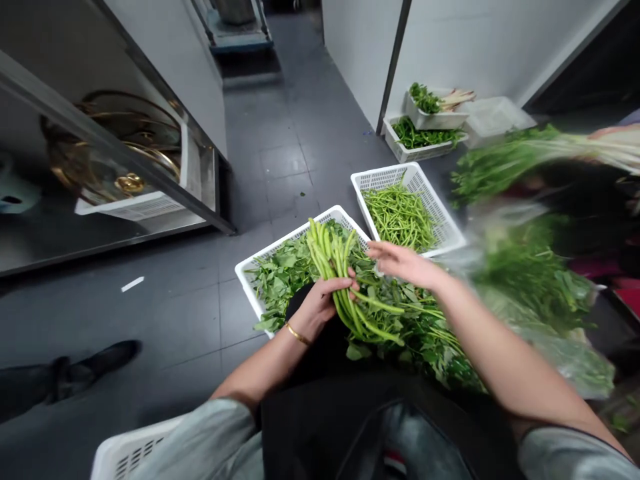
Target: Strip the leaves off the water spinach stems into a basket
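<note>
My left hand (320, 303) is closed round a bundle of long green stems (336, 261), held over a white basket (260, 261) full of leafy greens. A gold bangle sits on that wrist. My right hand (400, 261) hovers just right of the bundle with fingers stretched out and nothing in it. Leaves on the stems' lower ends hang down over my lap (415, 327).
A second white basket (430, 200) holds cut green stems. Two more tubs of greens (425, 127) stand by the wall. On the right another person holds a blurred bunch of greens (510, 160) above a plastic bag of greens (540, 293). A shelf unit (100, 167) stands left; a foot (75, 373) is on the floor.
</note>
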Action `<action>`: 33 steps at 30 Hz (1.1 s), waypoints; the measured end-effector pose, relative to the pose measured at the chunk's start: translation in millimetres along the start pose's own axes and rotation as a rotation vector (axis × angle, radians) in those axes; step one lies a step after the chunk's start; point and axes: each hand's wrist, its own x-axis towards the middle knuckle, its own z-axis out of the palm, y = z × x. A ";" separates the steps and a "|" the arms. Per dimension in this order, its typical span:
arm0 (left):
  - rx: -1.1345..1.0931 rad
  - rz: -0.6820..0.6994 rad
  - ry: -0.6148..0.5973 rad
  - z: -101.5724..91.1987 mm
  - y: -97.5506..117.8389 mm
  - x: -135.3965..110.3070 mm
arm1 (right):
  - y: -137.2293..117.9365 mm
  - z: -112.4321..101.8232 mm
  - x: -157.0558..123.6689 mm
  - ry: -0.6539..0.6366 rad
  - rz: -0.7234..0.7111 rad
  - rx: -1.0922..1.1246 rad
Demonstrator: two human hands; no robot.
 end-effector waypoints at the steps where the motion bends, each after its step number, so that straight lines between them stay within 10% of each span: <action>1: 0.005 -0.007 0.000 5.7 1.6 6.2 | -5.2 0.5 -14.3 -0.078 0.009 -0.005; 14: 0.234 -0.046 -0.014 47.5 -17.1 25.7 | 16.7 16.7 -70.8 -0.146 0.289 0.137; 22: 0.268 -0.147 -0.006 19.5 -7.4 45.1 | 71.9 -78.0 -107.9 0.068 0.342 0.424; 29: 0.248 -0.093 0.070 17.0 -9.7 61.8 | 106.4 -156.9 -29.4 0.384 0.369 0.129; 33: 0.239 -0.106 0.003 25.7 -12.8 62.5 | 124.3 -167.9 -19.9 0.554 0.386 -0.002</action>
